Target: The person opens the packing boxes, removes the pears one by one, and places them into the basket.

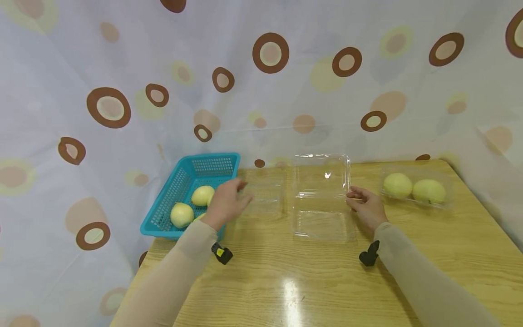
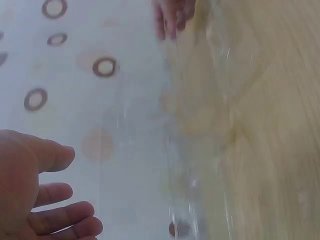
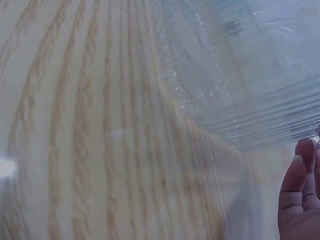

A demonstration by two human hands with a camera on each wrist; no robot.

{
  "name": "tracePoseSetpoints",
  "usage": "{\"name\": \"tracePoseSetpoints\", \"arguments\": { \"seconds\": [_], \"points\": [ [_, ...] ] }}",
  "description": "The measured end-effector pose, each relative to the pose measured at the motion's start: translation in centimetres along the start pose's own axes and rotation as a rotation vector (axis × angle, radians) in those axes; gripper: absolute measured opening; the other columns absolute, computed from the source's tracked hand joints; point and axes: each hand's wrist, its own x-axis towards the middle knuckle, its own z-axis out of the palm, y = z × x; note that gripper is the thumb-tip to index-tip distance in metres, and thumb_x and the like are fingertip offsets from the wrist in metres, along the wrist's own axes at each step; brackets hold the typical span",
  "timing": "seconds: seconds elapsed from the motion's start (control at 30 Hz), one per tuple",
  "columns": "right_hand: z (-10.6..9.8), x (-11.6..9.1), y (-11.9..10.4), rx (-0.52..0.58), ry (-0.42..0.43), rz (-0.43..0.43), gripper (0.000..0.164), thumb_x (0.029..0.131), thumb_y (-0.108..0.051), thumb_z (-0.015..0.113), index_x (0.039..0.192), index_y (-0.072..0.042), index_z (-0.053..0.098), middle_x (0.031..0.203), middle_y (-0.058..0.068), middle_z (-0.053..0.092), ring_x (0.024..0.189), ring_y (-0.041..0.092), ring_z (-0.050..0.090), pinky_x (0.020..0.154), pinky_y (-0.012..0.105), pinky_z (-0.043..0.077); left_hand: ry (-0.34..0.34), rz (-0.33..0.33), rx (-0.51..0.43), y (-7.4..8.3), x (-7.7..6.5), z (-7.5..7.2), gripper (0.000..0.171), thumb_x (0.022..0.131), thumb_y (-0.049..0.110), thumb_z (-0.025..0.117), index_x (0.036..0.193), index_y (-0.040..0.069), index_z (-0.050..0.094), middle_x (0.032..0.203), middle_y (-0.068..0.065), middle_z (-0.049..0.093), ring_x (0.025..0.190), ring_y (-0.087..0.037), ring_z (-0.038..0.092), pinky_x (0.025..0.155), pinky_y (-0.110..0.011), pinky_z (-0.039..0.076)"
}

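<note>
A clear plastic clamshell container [image 1: 320, 225] lies open on the table, its lid [image 1: 323, 175] raised at the back. My right hand [image 1: 367, 206] is at its right side, thumb and fingertips pinching the edge near the hinge; the right wrist view shows the fingers [image 3: 305, 155] right at the ribbed plastic. With nothing in its grasp, my left hand [image 1: 226, 203] hovers by the right rim of a blue basket [image 1: 165, 190], fingers apart. Several round, pale yellow-green fruits lie in the basket, including one fruit [image 1: 181, 215] at the front; my left hand and sleeve partly cover others.
Another clear container [image 1: 261, 197] stands between the basket and the open clamshell. At the right, a clear container [image 1: 443, 200] holds two pale fruits [image 1: 429, 190]. A patterned curtain [image 1: 245, 104] hangs behind the wooden table [image 1: 327, 290].
</note>
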Motion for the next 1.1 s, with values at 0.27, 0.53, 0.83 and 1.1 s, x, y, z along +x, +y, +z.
{"name": "tracePoseSetpoints", "arguments": {
  "seconds": [0.27, 0.53, 0.83, 1.1],
  "points": [
    [0.0, 0.7, 0.4, 0.024, 0.015, -0.006, 0.054, 0.094, -0.022, 0.064, 0.140, 0.001, 0.046, 0.112, 0.007, 0.060, 0.084, -0.005, 0.059, 0.070, 0.017, 0.052, -0.174, 0.317, 0.138, 6.0, -2.2, 7.8, 0.046, 0.095, 0.040, 0.059, 0.129, 0.010, 0.056, 0.126, -0.004, 0.059, 0.115, -0.019, 0.056, 0.096, -0.031, 0.047],
    [-0.2, 0.8, 0.5, 0.007, 0.015, 0.006, 0.054, 0.095, -0.023, 0.063, 0.141, -0.001, 0.046, 0.116, 0.010, 0.058, 0.085, -0.003, 0.059, 0.070, 0.017, 0.052, -0.191, 0.425, 0.354, 6.9, -1.7, 14.5, 0.053, 0.097, 0.046, 0.052, 0.136, 0.010, 0.051, 0.134, -0.006, 0.054, 0.126, -0.022, 0.048, 0.106, -0.031, 0.037],
    [0.1, 1.0, -0.3, 0.039, 0.003, 0.006, 0.052, 0.097, -0.018, 0.059, 0.143, 0.000, 0.042, 0.123, 0.017, 0.055, 0.086, -0.003, 0.058, 0.072, 0.018, 0.053, -0.110, 0.366, 0.375, 6.7, -1.7, 17.1, 0.038, 0.103, 0.034, 0.042, 0.134, 0.016, 0.055, 0.131, -0.004, 0.057, 0.129, -0.028, 0.046, 0.106, -0.048, 0.037],
    [0.7, 2.1, -0.7, 0.083, -0.007, 0.076, 0.056, 0.097, -0.021, 0.060, 0.145, -0.001, 0.039, 0.134, 0.021, 0.052, 0.089, -0.003, 0.058, 0.074, 0.017, 0.053, -0.070, 0.311, 0.411, 6.8, -1.1, 17.7, 0.036, 0.104, 0.035, 0.040, 0.130, 0.018, 0.059, 0.127, -0.002, 0.060, 0.128, -0.025, 0.047, 0.107, -0.045, 0.037]
  ]
}}
